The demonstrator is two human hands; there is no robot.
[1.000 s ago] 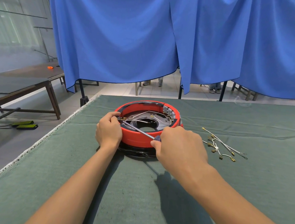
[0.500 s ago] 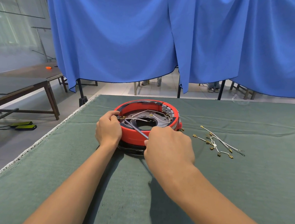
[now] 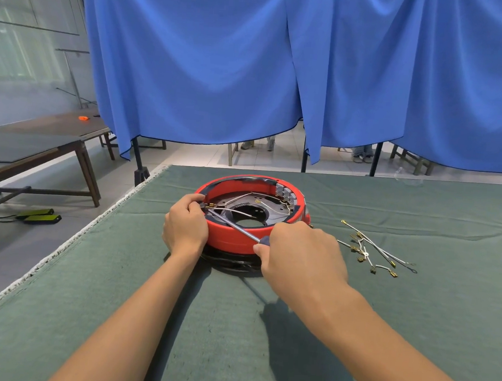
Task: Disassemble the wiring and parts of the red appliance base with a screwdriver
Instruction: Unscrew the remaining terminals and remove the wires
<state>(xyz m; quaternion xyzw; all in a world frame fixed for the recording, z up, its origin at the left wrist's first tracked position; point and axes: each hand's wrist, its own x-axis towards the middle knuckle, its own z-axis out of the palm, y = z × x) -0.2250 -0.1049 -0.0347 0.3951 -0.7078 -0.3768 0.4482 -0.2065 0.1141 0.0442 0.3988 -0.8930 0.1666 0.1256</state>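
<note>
Drawn back slightly, right hand [image 3: 301,254] grips screwdriver [image 3: 235,226]; left hand [image 3: 185,225] clasps red base [image 3: 231,240]; tip should stay seated at the left-rim terminal.

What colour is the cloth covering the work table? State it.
Dull grey-green; the cloth shows plainly in the head view, the only one.

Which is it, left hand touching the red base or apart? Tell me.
Touching. The head view shows the left hand wrapped on the red base's left rim.
</note>
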